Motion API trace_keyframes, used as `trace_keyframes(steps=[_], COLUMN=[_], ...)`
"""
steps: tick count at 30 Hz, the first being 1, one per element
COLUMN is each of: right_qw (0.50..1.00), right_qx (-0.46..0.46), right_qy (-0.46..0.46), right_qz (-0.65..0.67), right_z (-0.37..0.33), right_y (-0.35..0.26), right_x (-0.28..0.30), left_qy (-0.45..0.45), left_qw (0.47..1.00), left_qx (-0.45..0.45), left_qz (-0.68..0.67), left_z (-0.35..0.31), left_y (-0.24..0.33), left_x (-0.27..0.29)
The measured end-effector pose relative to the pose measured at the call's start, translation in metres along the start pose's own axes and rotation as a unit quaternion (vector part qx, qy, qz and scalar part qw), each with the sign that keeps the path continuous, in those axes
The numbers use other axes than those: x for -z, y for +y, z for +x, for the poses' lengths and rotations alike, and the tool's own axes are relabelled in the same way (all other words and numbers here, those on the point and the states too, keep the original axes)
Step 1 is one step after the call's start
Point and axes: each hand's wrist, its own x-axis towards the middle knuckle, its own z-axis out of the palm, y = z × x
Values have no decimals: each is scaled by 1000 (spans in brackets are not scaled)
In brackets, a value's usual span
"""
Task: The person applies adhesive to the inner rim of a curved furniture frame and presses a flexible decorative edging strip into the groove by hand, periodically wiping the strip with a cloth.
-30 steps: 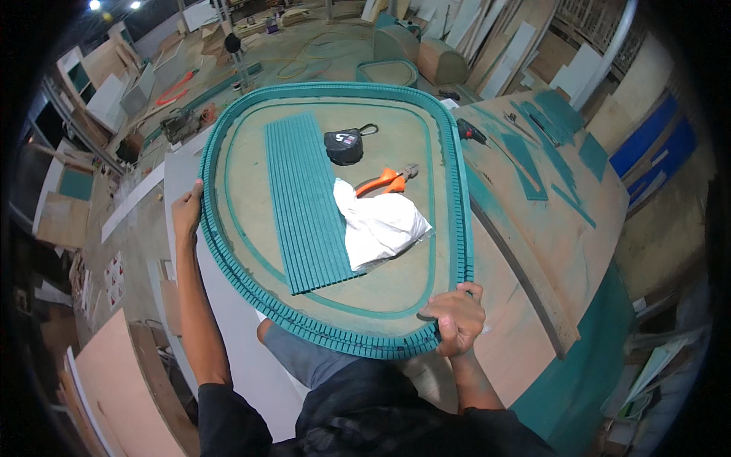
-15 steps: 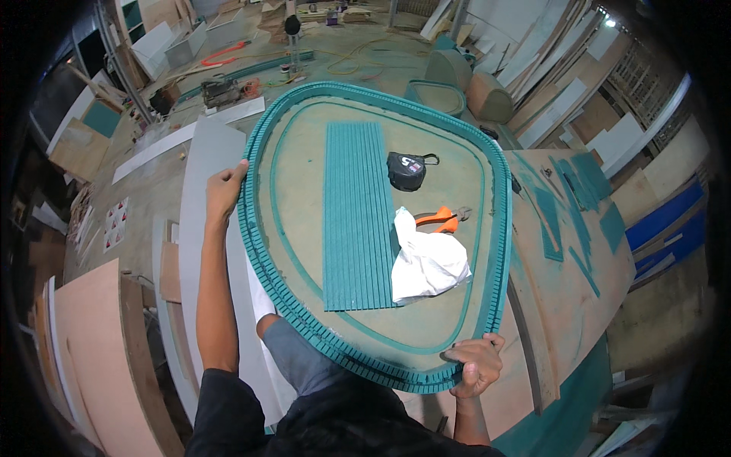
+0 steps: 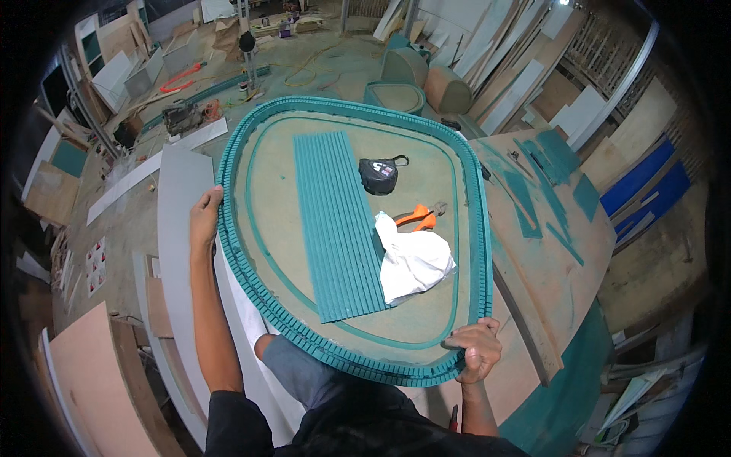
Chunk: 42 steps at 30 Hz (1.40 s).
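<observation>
Both the left hand (image 3: pixel 204 218) and the right hand (image 3: pixel 477 352) curl closed around a green-rimmed tray (image 3: pixel 483 251), at its left side and near right corner. Inside lie a ridged green panel (image 3: pixel 339 228) and, right of it, a black tape measure (image 3: pixel 378 177), orange pliers (image 3: pixel 421 218) and a white bundle (image 3: pixel 416 266).

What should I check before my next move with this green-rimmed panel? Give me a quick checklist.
1. Left hand on the rim: ok, at the left side.
2. Right hand on the rim: ok, at the lower right corner.
3. Panel free of loose things: not ok; tape measure, orange-handled pliers, white bundle and grooved green sheet lie on it.
4. Support underneath: cannot tell, hidden.
5. Sheet fixed down: cannot tell.
</observation>
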Motion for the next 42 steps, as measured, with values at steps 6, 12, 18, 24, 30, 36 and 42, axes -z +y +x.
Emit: trace_keyframes(steps=[6, 12, 18, 24, 30, 36, 42], right_qw=[1000, 1000, 1000, 1000, 1000, 1000, 1000], right_qx=[-8, -25, -23, -12, -5, 11, 12], right_qy=[7, 8, 6, 6, 16, 20, 9], right_qz=[-13, -8, -7, -10, -4, 0, 4], right_z=[-3, -5, -5, -2, -4, -2, 2], right_y=[-6, -5, -3, -2, 1, 4, 2], right_x=[-1, -2, 2, 3, 5, 7, 12], left_qy=[29, 27, 18, 11, 7, 9, -40], left_qw=[999, 999, 999, 1000, 1000, 1000, 998], left_qx=[-19, -9, -14, -6, 4, -5, 29], left_qz=[24, 27, 24, 8, -11, 9, -42], left_z=[-4, -8, 0, 11, 4, 3, 2], left_y=[1, 7, -4, -15, -5, -2, 0], left_x=[-10, -11, -8, 3, -5, -8, -2])
